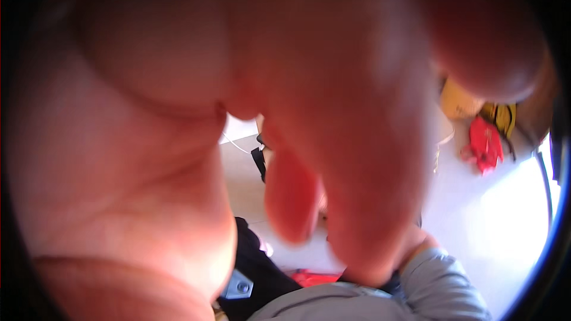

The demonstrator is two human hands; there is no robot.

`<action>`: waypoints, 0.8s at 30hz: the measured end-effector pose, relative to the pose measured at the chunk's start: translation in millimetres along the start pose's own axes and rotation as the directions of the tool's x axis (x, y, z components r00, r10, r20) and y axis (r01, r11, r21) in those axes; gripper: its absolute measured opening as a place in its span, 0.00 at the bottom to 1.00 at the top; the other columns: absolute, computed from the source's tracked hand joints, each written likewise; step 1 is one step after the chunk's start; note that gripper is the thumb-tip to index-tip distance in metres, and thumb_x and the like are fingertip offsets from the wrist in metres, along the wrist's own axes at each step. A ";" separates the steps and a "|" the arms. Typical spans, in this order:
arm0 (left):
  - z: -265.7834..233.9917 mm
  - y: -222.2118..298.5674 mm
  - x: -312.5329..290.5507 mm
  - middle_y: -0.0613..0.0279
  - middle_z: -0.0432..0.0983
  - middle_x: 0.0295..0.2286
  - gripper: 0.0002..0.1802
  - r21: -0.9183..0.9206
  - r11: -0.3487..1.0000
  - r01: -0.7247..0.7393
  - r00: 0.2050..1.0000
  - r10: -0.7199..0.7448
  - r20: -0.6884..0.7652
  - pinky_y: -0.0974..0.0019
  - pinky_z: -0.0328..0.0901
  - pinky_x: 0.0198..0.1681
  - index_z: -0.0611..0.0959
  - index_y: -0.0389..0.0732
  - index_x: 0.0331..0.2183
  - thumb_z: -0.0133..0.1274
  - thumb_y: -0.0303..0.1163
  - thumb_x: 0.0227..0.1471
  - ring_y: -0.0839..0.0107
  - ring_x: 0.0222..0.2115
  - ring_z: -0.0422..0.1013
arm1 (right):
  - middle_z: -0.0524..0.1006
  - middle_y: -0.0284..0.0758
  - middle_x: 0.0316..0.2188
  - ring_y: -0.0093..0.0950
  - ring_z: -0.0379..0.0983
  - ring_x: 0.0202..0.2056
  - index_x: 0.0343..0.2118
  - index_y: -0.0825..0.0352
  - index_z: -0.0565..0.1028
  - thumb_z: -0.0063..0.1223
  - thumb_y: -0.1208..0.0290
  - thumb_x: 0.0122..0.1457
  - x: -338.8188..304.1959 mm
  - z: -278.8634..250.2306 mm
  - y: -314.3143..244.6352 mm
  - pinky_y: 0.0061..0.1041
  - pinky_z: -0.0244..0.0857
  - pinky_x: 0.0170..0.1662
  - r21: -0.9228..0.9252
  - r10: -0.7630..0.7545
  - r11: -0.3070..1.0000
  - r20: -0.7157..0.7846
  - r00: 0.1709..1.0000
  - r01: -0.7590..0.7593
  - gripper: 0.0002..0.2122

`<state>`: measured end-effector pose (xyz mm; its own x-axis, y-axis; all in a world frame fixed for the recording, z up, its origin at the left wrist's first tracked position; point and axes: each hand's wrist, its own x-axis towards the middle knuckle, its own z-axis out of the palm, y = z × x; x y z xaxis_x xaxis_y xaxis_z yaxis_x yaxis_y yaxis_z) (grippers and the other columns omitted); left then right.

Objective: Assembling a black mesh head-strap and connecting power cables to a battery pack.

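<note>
My left hand (pixel 178 142) is very close and blurred, and it covers most of the head view. Its palm and wrist fill the left side. The fingers hang down toward the middle and right, bent and spaced apart, with nothing visible between them. At the lower right my right arm comes in wearing a grey sleeve (pixel 443 282). Only a bit of my right hand (pixel 421 242) shows past a left fingertip; its fingers are hidden. Below lies the grey cloth of my top (pixel 333 306), beside a black item (pixel 262 267) bearing a grey plate with a round dark centre (pixel 241 286).
A pale floor (pixel 470 202) shows at the right, glaring with light. On it lie a red crumpled item (pixel 485 142), a yellow and black item (pixel 501 116) and an orange-yellow object (pixel 459 100). A thin white cable (pixel 237 142) and a black strap (pixel 258 163) appear between the fingers. Something red (pixel 315 277) sits low in the middle.
</note>
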<state>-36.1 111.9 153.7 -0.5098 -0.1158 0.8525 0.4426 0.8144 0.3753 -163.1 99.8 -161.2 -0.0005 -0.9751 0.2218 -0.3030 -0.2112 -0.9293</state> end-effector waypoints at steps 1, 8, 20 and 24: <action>4.2 -7.3 9.2 0.33 0.68 0.48 0.51 -0.016 1.000 0.005 0.999 -0.004 0.035 0.62 0.68 0.36 0.50 0.25 0.61 0.57 0.39 0.45 0.58 0.35 0.75 | 0.81 0.39 0.31 0.29 0.78 0.27 0.40 0.66 0.79 0.57 0.66 0.56 10.9 -2.0 20.9 0.28 0.72 0.35 -0.075 -0.077 0.994 -0.042 0.996 0.074 0.11; 17.9 -3.5 -28.0 0.33 0.68 0.49 0.50 0.046 0.980 0.192 0.981 -0.192 0.009 0.62 0.67 0.36 0.51 0.25 0.60 0.57 0.38 0.45 0.58 0.36 0.75 | 0.80 0.36 0.23 0.25 0.76 0.22 0.34 0.68 0.80 0.58 0.68 0.55 -4.4 4.1 17.9 0.27 0.71 0.29 0.145 0.052 0.989 -0.113 0.992 -0.035 0.09; 3.8 32.3 -42.9 0.34 0.67 0.50 0.49 0.310 0.843 0.439 0.894 -0.377 -0.241 0.63 0.67 0.36 0.52 0.25 0.60 0.58 0.37 0.44 0.59 0.37 0.74 | 0.78 0.33 0.21 0.20 0.74 0.20 0.34 0.69 0.79 0.58 0.73 0.55 -2.8 10.5 2.2 0.22 0.68 0.27 0.235 0.112 0.968 -0.077 0.991 -0.091 0.07; -4.0 36.4 -40.6 0.34 0.67 0.50 0.49 0.377 0.796 0.473 0.878 -0.391 -0.277 0.63 0.66 0.36 0.53 0.24 0.60 0.58 0.37 0.43 0.59 0.38 0.74 | 0.78 0.33 0.21 0.20 0.74 0.20 0.34 0.69 0.79 0.58 0.73 0.55 -3.1 11.2 -1.4 0.22 0.68 0.27 0.211 0.109 0.973 -0.067 0.992 -0.092 0.07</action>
<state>3.7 144.0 134.2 -0.4163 -0.5771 0.7026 -0.1666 0.8081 0.5650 -152.0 102.3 -163.8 -0.0972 -0.9856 0.1387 -0.0935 -0.1296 -0.9871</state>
